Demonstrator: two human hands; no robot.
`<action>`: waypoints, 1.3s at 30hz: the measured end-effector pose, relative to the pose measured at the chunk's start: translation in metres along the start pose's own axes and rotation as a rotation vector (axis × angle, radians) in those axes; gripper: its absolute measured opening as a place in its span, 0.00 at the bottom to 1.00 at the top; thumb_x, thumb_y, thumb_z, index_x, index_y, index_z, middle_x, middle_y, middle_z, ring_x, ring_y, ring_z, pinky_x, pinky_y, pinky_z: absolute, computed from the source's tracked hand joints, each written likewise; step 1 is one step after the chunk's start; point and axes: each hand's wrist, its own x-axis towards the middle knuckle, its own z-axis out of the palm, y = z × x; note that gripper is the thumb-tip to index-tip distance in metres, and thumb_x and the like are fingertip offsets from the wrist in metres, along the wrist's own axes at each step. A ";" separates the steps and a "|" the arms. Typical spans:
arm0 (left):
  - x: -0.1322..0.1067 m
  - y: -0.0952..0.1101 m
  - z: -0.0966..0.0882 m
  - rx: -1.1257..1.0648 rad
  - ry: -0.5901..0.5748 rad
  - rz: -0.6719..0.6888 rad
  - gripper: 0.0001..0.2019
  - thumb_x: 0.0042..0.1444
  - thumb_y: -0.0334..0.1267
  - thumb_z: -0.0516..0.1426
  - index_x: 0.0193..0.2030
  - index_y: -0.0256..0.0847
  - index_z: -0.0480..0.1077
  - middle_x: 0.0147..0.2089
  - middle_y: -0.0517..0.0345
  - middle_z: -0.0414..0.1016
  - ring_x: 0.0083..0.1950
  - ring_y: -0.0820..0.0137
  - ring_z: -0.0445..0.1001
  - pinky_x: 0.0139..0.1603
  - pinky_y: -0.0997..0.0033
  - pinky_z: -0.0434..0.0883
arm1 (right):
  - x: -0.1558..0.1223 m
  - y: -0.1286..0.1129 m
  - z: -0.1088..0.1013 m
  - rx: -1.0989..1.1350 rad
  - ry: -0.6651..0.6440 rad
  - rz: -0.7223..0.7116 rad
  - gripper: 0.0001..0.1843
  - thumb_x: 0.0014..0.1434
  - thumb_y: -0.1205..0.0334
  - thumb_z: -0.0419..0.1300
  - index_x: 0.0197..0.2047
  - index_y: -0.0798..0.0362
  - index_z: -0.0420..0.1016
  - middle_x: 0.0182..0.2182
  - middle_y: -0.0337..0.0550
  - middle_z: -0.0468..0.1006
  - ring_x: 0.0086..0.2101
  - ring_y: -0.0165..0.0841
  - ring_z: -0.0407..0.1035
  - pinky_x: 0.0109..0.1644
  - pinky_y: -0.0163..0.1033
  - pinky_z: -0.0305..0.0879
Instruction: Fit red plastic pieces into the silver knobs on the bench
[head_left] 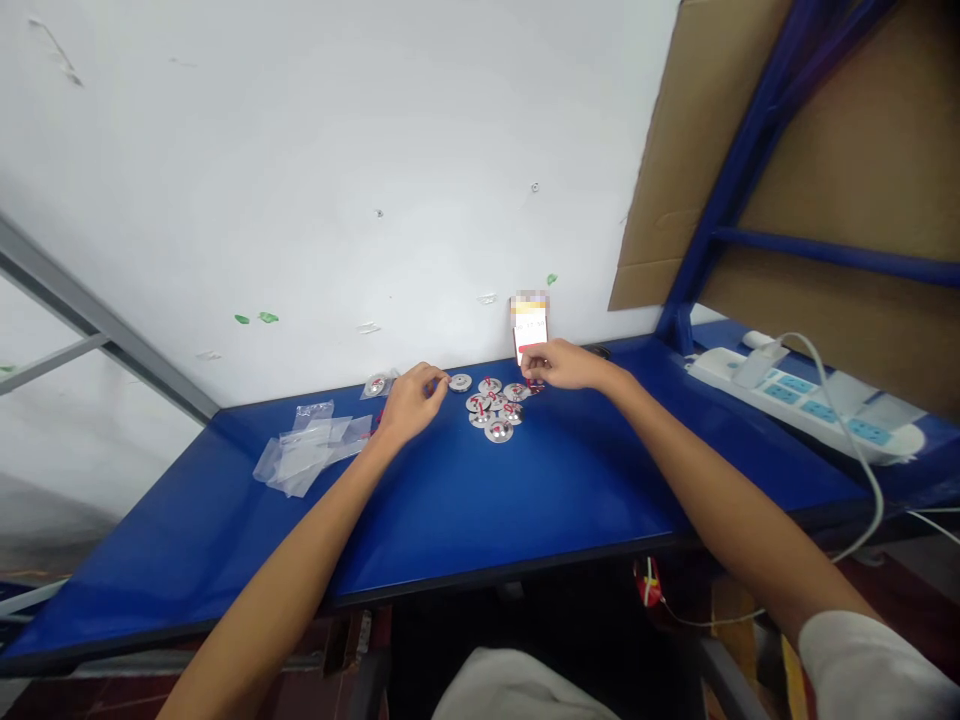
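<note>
Several round shiny metal discs with red marks or cords [499, 430] lie in a loose cluster at the middle of the blue table. My left hand [411, 402] is left of them, its thumb and forefinger drawn together beside a plain silver disc [460, 383]. Whether anything sits in that pinch is too small to make out. At the cluster's back right, my right hand [561, 362] has its fingers curled in front of a lit phone [530, 335], just above discs with red bits. What those fingers hold, if anything, is hidden.
Clear plastic bags [311, 450] are piled on the left of the blue table [450, 520]. A bagged disc [376, 385] lies near the white wall [337, 200]. To the right are a white power strip [802, 400] with a cable and a blue metal frame [720, 210].
</note>
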 end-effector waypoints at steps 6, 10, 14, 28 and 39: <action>0.000 0.000 0.002 -0.094 -0.075 -0.064 0.12 0.68 0.41 0.57 0.42 0.43 0.83 0.41 0.55 0.84 0.38 0.65 0.78 0.42 0.66 0.72 | 0.003 0.011 0.009 -0.105 -0.080 0.003 0.08 0.56 0.72 0.60 0.35 0.53 0.80 0.31 0.43 0.83 0.31 0.35 0.73 0.33 0.36 0.61; 0.002 -0.001 -0.001 -0.099 -0.092 -0.073 0.13 0.68 0.41 0.57 0.42 0.43 0.83 0.42 0.55 0.85 0.39 0.65 0.79 0.43 0.67 0.72 | 0.002 0.010 0.009 -0.077 -0.135 0.001 0.06 0.60 0.66 0.62 0.39 0.53 0.81 0.32 0.44 0.85 0.30 0.35 0.74 0.33 0.36 0.62; 0.008 -0.009 -0.017 0.032 -0.064 -0.065 0.14 0.68 0.43 0.56 0.43 0.43 0.84 0.41 0.53 0.85 0.40 0.63 0.79 0.44 0.65 0.72 | 0.000 0.006 0.004 -0.084 0.002 -0.030 0.11 0.67 0.56 0.63 0.45 0.53 0.81 0.33 0.44 0.85 0.31 0.34 0.74 0.35 0.36 0.61; 0.007 -0.088 -0.078 0.240 -0.655 -0.314 0.15 0.47 0.39 0.61 0.42 0.45 0.83 0.44 0.56 0.87 0.44 0.61 0.82 0.41 0.70 0.73 | 0.001 -0.038 0.046 -0.318 0.203 -0.131 0.12 0.74 0.58 0.58 0.42 0.52 0.81 0.33 0.43 0.84 0.32 0.34 0.73 0.33 0.36 0.52; 0.006 -0.086 -0.070 0.108 -0.686 -0.248 0.07 0.47 0.38 0.60 0.31 0.43 0.80 0.33 0.57 0.83 0.36 0.65 0.79 0.39 0.69 0.71 | 0.073 -0.033 0.066 -0.554 0.014 -0.194 0.15 0.73 0.59 0.60 0.58 0.56 0.78 0.53 0.58 0.82 0.53 0.46 0.74 0.47 0.40 0.65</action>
